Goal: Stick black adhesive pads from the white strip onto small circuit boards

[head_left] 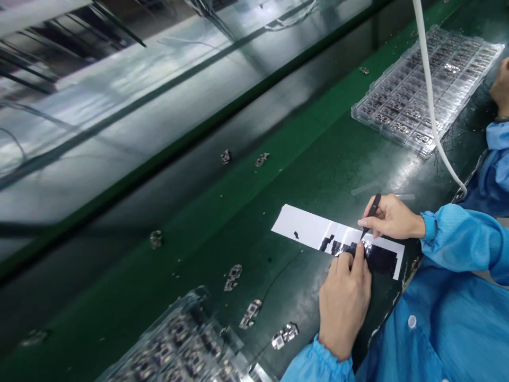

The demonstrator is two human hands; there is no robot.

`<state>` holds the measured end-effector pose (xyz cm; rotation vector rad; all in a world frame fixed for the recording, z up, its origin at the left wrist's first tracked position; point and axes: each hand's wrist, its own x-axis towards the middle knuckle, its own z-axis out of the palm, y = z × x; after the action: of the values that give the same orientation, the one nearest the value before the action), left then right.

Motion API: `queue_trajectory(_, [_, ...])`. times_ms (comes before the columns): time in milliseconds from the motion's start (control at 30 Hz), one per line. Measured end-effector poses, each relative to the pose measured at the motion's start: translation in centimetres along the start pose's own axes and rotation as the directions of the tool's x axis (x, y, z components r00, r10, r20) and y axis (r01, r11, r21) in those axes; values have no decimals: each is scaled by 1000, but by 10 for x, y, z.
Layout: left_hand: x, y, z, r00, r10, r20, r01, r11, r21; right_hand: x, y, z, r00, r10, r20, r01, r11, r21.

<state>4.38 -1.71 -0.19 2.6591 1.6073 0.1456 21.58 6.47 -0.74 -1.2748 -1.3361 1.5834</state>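
Observation:
A pair of black tweezers [372, 213] is pinched in my right hand [392, 216], tip down at the black stickers on a white backing sheet [304, 225]. My left hand [344, 300] presses on the lower edge of that sheet, index finger stretched out near the tweezer tip, other fingers bent. Black sticker material [382, 260] covers the sheet's right part; one small black piece [296, 234] sits alone toward its left. Left of my left hand, a small circuit board [285, 335] lies on the green mat, with another board [250, 314] beyond it.
A clear tray [374, 119] of small boards stands at the upper right, a white cable [429, 101] hanging across it. Another filled tray [175, 345] is at the bottom. Several loose boards dot the green bench [207, 212]. A co-worker's hand [501, 90] shows at the right edge.

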Motion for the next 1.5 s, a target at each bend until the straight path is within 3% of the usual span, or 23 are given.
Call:
queue_trajectory(433, [1,-3,0,1000,-4,-2,4,998,-60,0,-1,2,1000,-7,3,7,1000,-19])
queue_trajectory(1133, [-1,-3,4,1000,-7,-15,7,1000,-15,-1,0,2,998,-63,8,64,994,-86])
queue_trajectory(1500, [-2,-2,7,994,-28,-104,22,998,-57,0,1,-1,999,-41,-3,41,998,-45])
